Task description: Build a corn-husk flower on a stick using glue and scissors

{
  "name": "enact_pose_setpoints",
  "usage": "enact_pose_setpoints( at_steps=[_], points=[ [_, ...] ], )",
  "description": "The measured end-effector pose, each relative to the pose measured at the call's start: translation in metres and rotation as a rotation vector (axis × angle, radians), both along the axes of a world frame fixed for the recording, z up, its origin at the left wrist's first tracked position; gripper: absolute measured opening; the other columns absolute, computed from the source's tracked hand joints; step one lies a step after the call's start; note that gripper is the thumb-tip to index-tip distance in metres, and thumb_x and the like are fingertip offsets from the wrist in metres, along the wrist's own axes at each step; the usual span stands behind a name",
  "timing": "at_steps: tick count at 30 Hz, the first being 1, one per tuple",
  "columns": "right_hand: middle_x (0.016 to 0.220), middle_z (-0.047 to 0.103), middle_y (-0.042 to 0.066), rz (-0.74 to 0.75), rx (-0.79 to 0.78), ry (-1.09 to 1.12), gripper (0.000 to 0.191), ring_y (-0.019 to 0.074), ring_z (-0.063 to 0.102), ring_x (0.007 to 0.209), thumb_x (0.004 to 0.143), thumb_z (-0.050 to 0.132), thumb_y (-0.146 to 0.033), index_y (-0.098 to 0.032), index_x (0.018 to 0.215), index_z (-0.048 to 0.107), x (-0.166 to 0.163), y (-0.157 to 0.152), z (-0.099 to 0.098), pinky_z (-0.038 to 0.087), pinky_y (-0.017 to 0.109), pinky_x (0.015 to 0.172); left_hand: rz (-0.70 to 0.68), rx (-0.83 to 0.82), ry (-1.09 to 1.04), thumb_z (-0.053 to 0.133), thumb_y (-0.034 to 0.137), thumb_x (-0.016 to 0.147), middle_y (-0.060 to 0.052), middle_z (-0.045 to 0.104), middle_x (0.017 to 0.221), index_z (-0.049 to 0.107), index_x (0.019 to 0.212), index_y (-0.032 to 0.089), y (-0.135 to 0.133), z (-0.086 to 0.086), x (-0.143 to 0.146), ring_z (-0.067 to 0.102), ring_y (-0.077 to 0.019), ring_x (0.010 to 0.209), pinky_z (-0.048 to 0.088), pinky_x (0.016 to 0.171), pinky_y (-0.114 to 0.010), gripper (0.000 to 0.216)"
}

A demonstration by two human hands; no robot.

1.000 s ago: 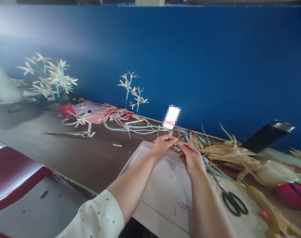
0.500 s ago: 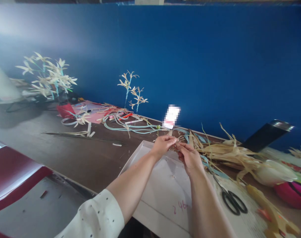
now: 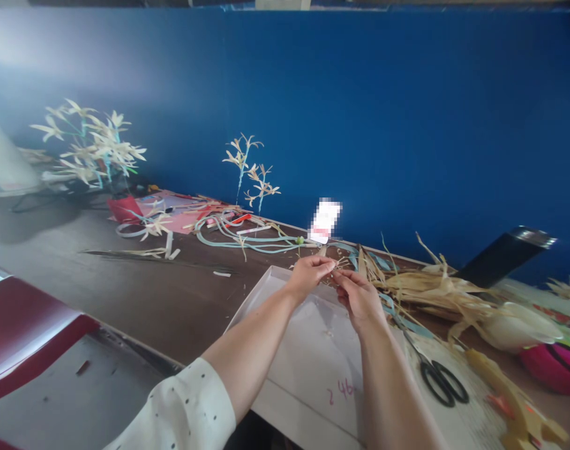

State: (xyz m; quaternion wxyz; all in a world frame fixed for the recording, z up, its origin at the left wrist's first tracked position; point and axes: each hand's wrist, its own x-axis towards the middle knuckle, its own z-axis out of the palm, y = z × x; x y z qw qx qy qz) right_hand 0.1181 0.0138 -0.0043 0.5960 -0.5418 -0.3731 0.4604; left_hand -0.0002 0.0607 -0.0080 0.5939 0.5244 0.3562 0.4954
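Over the far end of a shallow white box lid, my left hand and my right hand meet at the fingertips. Both are closed in a pinch. What lies between the fingers is too small and too covered to name; thin pale strips show just beyond them. Dried husk leaves lie to the right of my right hand. Scissors with black handles rest beside my right forearm.
A phone leans against the blue wall. Pale flowers on stems stand at the back left, smaller ones nearer the middle. Light blue cords curl on the table. A black cylinder and a glue gun are at right.
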Motion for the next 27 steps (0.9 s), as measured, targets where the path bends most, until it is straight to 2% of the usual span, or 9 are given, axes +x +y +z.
enact_pose_setpoints(
  at_steps=[6, 12, 19, 27],
  points=[
    [0.058, 0.055, -0.001, -0.011, 0.006, -0.011, 0.033, 0.0064, 0.038, 0.046, 0.053, 0.079, -0.040, -0.017, 0.074, 0.067, -0.0013, -0.0016, 0.0014, 0.025, 0.020, 0.042, 0.005, 0.005, -0.016, 0.068, 0.036, 0.070, -0.006, 0.068, 0.079, 0.073, 0.091, 0.013, 0.0001, -0.0005, 0.0002, 0.049, -0.0071, 0.057, 0.039, 0.057, -0.021, 0.031],
    [0.057, 0.055, -0.001, -0.009, 0.009, -0.022, 0.033, 0.0066, 0.038, 0.046, 0.053, 0.079, -0.039, -0.017, 0.074, 0.068, 0.0000, -0.0009, 0.0008, 0.025, 0.020, 0.041, 0.013, 0.002, -0.029, 0.068, 0.033, 0.070, -0.007, 0.070, 0.092, 0.073, 0.087, 0.013, 0.0000, 0.0003, 0.0006, 0.050, -0.0062, 0.058, 0.040, 0.057, -0.020, 0.026],
    [0.057, 0.055, -0.001, -0.009, 0.014, -0.022, 0.032, 0.0058, 0.038, 0.046, 0.052, 0.080, -0.040, -0.017, 0.072, 0.068, -0.0004, -0.0016, 0.0028, 0.024, 0.020, 0.041, 0.028, 0.030, 0.008, 0.067, 0.034, 0.070, -0.005, 0.068, 0.078, 0.073, 0.088, 0.012, -0.0004, 0.0032, 0.0005, 0.050, -0.0066, 0.057, 0.039, 0.057, -0.020, 0.029],
    [0.056, 0.055, -0.001, -0.020, 0.003, -0.029, 0.029, 0.0071, 0.037, 0.045, 0.051, 0.079, -0.037, -0.018, 0.069, 0.067, -0.0017, -0.0019, 0.0043, 0.022, 0.021, 0.041, 0.023, 0.061, 0.048, 0.064, 0.034, 0.072, -0.005, 0.069, 0.083, 0.073, 0.089, 0.013, -0.0015, 0.0025, -0.0003, 0.050, -0.0071, 0.058, 0.040, 0.057, -0.020, 0.028]
  ],
)
